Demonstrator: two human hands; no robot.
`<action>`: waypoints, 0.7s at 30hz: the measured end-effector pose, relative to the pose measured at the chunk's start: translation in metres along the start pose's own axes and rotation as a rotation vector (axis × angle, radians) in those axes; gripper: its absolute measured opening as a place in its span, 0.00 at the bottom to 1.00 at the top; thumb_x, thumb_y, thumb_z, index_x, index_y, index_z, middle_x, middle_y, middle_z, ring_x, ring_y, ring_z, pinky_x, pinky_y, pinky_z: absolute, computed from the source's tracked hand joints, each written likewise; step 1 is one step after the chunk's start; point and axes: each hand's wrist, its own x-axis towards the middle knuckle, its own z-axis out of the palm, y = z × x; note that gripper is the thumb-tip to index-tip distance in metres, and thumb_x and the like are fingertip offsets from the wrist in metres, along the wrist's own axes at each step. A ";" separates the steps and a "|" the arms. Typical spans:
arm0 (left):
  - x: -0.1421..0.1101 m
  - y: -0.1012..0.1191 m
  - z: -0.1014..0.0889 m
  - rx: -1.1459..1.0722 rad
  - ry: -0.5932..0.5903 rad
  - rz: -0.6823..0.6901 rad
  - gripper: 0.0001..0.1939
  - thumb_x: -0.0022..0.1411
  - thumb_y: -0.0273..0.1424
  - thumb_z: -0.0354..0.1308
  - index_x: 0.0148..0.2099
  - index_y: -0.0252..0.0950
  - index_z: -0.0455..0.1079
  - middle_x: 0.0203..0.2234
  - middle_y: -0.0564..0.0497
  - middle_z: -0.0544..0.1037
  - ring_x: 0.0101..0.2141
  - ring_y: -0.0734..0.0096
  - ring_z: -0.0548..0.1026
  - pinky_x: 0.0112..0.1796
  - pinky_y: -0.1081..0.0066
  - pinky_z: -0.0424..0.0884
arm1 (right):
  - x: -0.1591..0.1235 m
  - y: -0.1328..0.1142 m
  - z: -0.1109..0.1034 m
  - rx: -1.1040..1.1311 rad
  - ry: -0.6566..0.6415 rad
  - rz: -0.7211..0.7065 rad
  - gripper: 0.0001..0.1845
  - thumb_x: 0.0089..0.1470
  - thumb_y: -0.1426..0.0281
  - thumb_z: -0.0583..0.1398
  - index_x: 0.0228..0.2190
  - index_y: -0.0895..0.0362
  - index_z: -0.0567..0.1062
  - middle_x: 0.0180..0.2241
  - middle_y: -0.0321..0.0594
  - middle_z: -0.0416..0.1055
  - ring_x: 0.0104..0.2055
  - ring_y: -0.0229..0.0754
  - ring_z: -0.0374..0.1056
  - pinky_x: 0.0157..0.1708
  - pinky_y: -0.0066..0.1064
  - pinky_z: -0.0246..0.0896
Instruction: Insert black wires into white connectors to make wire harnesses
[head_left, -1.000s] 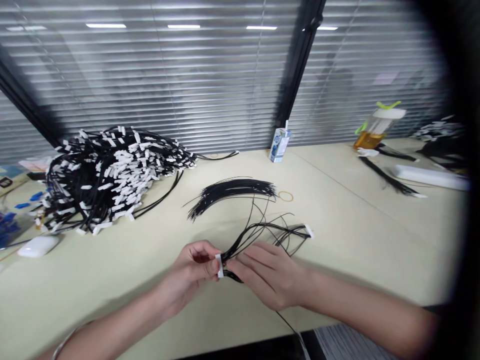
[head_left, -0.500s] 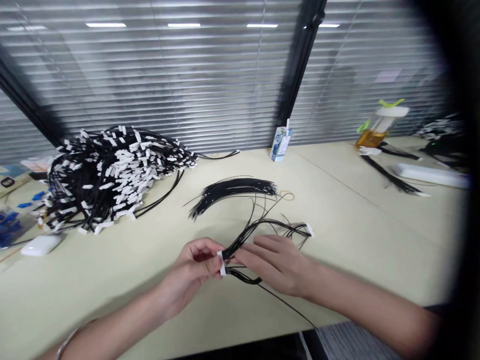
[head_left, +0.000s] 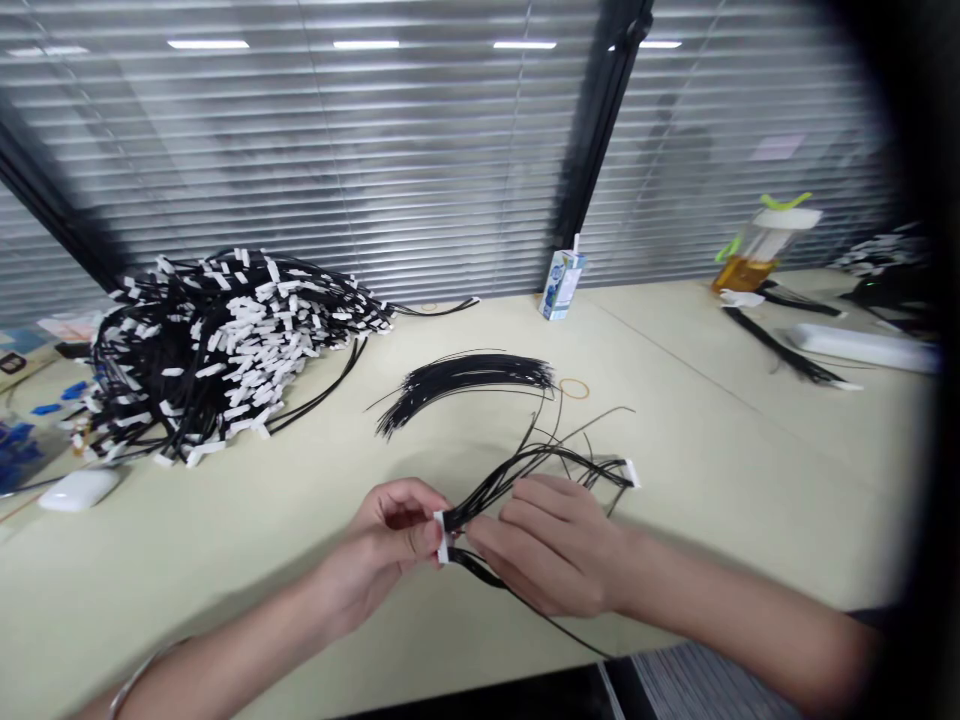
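Between thumb and fingers, my left hand (head_left: 390,535) pinches a white connector (head_left: 441,537) at the near end of a black wire harness (head_left: 499,480). My right hand (head_left: 551,545) is closed just right of the connector, its fingertips among the wires; whatever it pinches there is hidden by the fingers. The harness runs up and right behind my right hand to a second white connector (head_left: 632,473) on the table. Several loose wire ends stick up from it. One lower bundle of wires passes under my right hand toward the table's front edge.
Loose black wires (head_left: 472,382) lie in a bundle beyond my hands, beside a rubber band (head_left: 574,388). A large heap of finished-looking harnesses (head_left: 225,350) is at left, near a white case (head_left: 79,489). A drink carton (head_left: 562,285) and a bottle (head_left: 765,250) stand at the back.
My right hand's fingers have curled in more tightly near the connector. The harness's far connector has shifted slightly right and down, and its loose wire ends have moved.
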 end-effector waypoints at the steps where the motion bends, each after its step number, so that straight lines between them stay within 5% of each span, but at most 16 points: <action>1: 0.000 0.000 0.000 -0.001 -0.001 0.000 0.07 0.47 0.26 0.68 0.31 0.36 0.75 0.21 0.54 0.75 0.22 0.79 0.70 0.25 0.79 0.62 | 0.000 0.000 0.000 -0.002 0.002 -0.005 0.07 0.48 0.77 0.59 0.33 0.63 0.71 0.19 0.33 0.60 0.23 0.35 0.51 0.20 0.30 0.46; 21: 0.002 0.000 0.000 0.038 -0.040 0.017 0.06 0.49 0.26 0.67 0.31 0.34 0.74 0.22 0.54 0.72 0.22 0.79 0.69 0.24 0.78 0.61 | -0.002 0.001 -0.002 -0.015 -0.018 -0.057 0.09 0.46 0.77 0.60 0.34 0.65 0.72 0.20 0.34 0.62 0.22 0.34 0.52 0.19 0.30 0.45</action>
